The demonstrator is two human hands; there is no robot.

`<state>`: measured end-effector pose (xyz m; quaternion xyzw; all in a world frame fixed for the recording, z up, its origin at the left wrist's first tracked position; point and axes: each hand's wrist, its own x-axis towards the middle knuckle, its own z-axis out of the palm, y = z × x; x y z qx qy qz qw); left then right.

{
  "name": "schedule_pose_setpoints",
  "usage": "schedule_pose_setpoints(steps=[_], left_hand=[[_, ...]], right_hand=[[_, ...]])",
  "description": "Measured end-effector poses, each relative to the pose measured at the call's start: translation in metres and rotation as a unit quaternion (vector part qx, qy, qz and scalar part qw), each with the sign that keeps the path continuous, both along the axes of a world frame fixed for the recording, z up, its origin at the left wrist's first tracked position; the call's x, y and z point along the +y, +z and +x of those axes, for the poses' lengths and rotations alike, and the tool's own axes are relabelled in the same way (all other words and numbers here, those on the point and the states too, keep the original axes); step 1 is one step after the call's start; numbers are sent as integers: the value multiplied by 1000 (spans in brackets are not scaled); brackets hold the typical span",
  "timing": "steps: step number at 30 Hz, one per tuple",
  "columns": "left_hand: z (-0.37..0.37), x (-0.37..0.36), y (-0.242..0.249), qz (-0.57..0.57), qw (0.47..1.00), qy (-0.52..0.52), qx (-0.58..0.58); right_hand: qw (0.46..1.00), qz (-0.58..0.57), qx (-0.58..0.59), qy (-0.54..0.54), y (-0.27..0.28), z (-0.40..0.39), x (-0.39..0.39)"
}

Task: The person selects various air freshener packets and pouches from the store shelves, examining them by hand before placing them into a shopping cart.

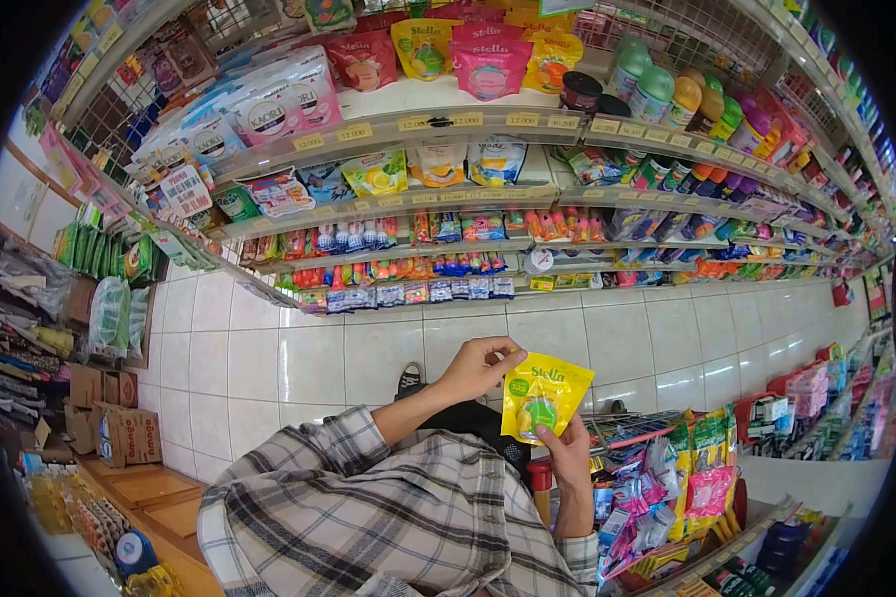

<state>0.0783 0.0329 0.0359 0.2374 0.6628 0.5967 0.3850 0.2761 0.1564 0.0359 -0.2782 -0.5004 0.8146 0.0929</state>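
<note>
A yellow Stella pouch [548, 396] with a green picture on its front is held upright before my body. My left hand [480, 366] pinches its upper left corner between thumb and fingers. Lower down, my right hand [567, 448] grips the bottom right part, with the thumb on the front and the other fingers mostly hidden behind. Similar yellow pouches [423, 48] and pink pouches [490, 68] stand on the top shelf ahead, beyond my hands.
Shelves [368, 127] of packets curve across the front and right. Close on my right is a basket of bagged goods [647, 497]. Cardboard boxes [127, 435] stand at the left by a wooden cabinet [169, 512]. Tiled floor [309, 358] lies between me and the shelves.
</note>
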Motion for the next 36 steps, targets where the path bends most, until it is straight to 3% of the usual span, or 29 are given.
schedule_pose_setpoints(steps=[3, 9, 11, 14, 16, 18, 20, 22, 25, 28, 29, 32, 36], left_hand=[[4, 3, 7, 44, 995, -17, -83], [2, 5, 25, 68, 996, -27, -49], [-10, 7, 41, 83, 996, -30, 32], [-36, 7, 68, 101, 980, 22, 173], [-57, 11, 87, 144, 950, 95, 259], [-83, 13, 99, 158, 941, 148, 260], [-108, 7, 114, 103, 940, 176, 275], [-141, 7, 119, 142, 914, 209, 316], [-179, 2, 131, 196, 933, 221, 206], [-199, -6, 140, 203, 942, 223, 151], [-202, -8, 142, 198, 944, 224, 139], [-209, -10, 143, 188, 947, 230, 125], [-208, -8, 149, 185, 949, 226, 117]], right_hand=[[1000, -4, 1, -17, 1, -1, 0], [998, 44, 36, -26, 9, 2, -1], [997, 51, 63, -16, 15, 8, 5], [984, 173, 27, -28, 28, 28, 36], [940, 328, -49, -81, 32, 59, 76], [857, 461, -162, -160, 25, 105, 127], [723, 576, -293, -244, 8, 160, 180], [597, 682, -348, -240, -17, 226, 232], [552, 608, -536, -194, 6, 245, 234], [591, 558, -558, -167, 20, 244, 222], [630, 533, -536, -175, -19, 278, 248], [689, 515, -482, -167, -58, 308, 263], [686, 507, -500, -152, -57, 299, 253]])
